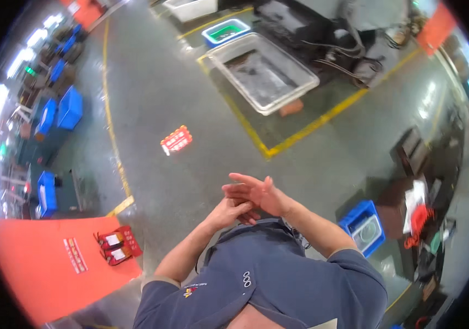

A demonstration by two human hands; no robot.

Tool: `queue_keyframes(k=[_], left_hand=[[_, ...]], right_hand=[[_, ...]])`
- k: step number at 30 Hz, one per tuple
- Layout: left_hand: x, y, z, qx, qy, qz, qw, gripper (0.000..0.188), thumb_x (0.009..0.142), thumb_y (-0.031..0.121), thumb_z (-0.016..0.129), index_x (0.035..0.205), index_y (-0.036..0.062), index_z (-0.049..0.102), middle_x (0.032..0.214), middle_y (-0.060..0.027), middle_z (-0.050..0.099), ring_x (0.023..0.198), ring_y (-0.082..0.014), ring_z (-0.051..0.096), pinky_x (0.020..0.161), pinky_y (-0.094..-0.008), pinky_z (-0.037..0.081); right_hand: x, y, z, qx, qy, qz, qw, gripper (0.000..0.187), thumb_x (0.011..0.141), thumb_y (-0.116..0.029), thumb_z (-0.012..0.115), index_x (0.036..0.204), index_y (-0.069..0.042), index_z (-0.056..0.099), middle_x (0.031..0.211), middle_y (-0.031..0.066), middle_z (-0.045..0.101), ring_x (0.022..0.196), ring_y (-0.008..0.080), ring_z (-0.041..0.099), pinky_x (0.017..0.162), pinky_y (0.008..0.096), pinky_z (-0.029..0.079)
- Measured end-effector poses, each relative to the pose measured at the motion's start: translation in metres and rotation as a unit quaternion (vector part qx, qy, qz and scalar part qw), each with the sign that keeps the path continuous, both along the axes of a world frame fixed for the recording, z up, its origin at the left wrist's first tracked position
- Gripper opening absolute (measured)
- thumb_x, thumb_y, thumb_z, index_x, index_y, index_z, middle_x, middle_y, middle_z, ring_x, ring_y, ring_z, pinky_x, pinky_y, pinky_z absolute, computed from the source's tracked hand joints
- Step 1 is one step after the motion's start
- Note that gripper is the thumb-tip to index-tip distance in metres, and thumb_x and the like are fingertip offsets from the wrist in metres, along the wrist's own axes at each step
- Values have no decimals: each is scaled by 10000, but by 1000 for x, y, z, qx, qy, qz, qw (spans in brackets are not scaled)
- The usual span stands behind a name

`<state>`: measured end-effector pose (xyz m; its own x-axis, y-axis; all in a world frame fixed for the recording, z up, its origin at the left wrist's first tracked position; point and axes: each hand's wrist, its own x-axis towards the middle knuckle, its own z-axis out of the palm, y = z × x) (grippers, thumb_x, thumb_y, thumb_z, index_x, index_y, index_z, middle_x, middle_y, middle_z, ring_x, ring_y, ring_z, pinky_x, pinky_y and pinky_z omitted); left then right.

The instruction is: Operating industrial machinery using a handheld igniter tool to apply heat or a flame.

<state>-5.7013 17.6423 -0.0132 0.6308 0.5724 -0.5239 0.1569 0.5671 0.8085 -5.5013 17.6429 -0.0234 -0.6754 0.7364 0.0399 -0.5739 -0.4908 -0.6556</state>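
In front of my dark grey-blue shirt (278,257), my two hands meet and overlap. My right hand (264,196) reaches in from the right, its fingers stretched out and its thumb raised apart; I see nothing in it. Against its underside lies my left hand (228,213), with some fingers stretched toward the right and partly hidden where the hands cross. No object shows between them. Both forearms are bare below short sleeves. Beneath the hands is grey floor (190,181).
A large pale tub (292,98) stands ahead inside yellow floor lines (328,116), beside a small blue-and-white bin (226,32). A red sign (177,140) marks the floor. Orange panel (53,274) is at left; a blue crate (365,230) and cluttered bench (426,219) are at right.
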Motion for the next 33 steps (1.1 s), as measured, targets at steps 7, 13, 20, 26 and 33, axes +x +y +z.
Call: queue_keyframes(k=[7, 13, 20, 26, 33], left_hand=[[-37, 149, 31, -39, -62, -4, 997, 460, 1053, 309, 555, 1386, -5, 520, 1195, -173, 704, 926, -208, 730, 785, -305, 586], [-88, 270, 23, -54, -116, 28, 991, 481, 1061, 285, 529, 1430, -19, 476, 1313, -175, 640, 991, -215, 711, 848, -317, 572], [-181, 432, 13, -46, -156, 74, 984, 503, 934, 111, 532, 1416, -30, 500, 1342, -216, 622, 1006, -255, 725, 839, -319, 583], [-262, 584, 27, -20, -168, 3, 986, 521, 1015, 103, 473, 1515, 4, 370, 1430, -188, 562, 1057, -254, 707, 873, -316, 579], [-335, 752, 10, -60, -164, 36, 984, 539, 1014, 82, 438, 1532, -24, 333, 1427, -194, 565, 1083, -249, 699, 927, -320, 559]], right_hand=[[-22, 187, 37, 23, 18, 155, 987, 1090, 847, -873, 357, 1632, -150, 138, 1611, 174, 327, 1464, 335, 372, 1135, 499, 396], [-72, 335, 38, 33, 6, 239, 970, 1202, 774, -940, 349, 1639, -157, 62, 1649, 191, 231, 1504, 349, 291, 1173, 543, 327], [-167, 515, 52, 87, -40, 312, 945, 1141, 828, -887, 372, 1641, -158, 43, 1662, 180, 190, 1522, 365, 235, 1158, 573, 323], [-242, 648, 70, 69, -23, 269, 960, 1187, 798, -910, 380, 1639, -149, 31, 1657, 205, 191, 1516, 368, 254, 1170, 571, 309], [-311, 831, 63, 91, -10, 281, 955, 1172, 799, -917, 365, 1640, -173, 29, 1660, 197, 186, 1512, 386, 261, 1173, 570, 303]])
